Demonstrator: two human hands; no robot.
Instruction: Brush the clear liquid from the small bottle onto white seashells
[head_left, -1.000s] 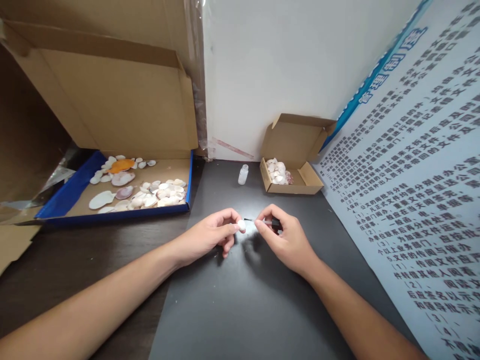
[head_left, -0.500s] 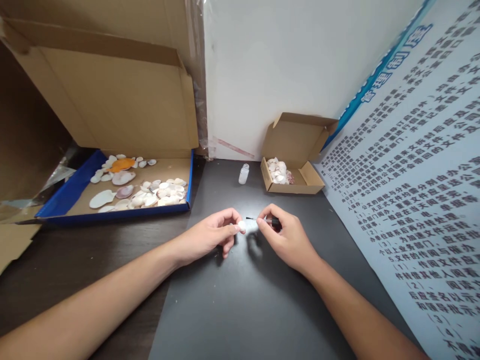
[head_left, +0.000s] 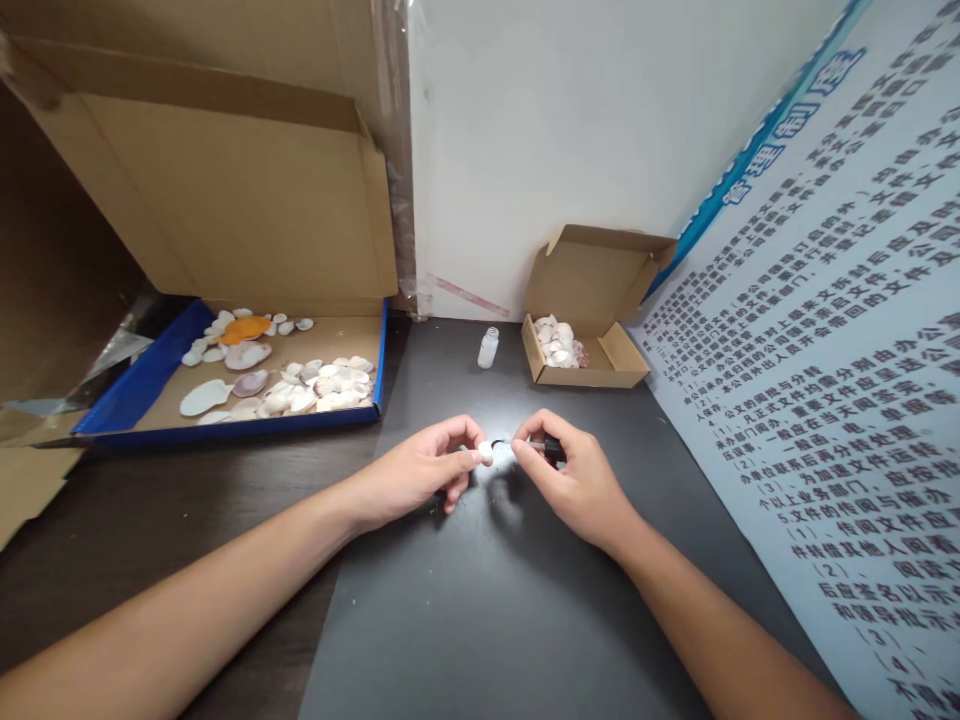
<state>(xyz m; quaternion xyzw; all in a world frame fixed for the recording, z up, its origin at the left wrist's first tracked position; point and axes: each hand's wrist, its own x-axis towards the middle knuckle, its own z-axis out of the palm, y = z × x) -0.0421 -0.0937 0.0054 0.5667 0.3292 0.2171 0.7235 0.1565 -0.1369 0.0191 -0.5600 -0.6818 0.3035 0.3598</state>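
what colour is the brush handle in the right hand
The brush handle in the right hand is black, best seen in the head view.

1 brush (head_left: 553, 449), 1 bottle (head_left: 487, 350)

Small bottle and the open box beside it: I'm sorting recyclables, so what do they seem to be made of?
Small bottle: clear glass or plastic, I can't tell which; smooth, with a translucent neck above a whitish lower part.
Open box: most likely cardboard, matt brown, judging by its folded flaps.
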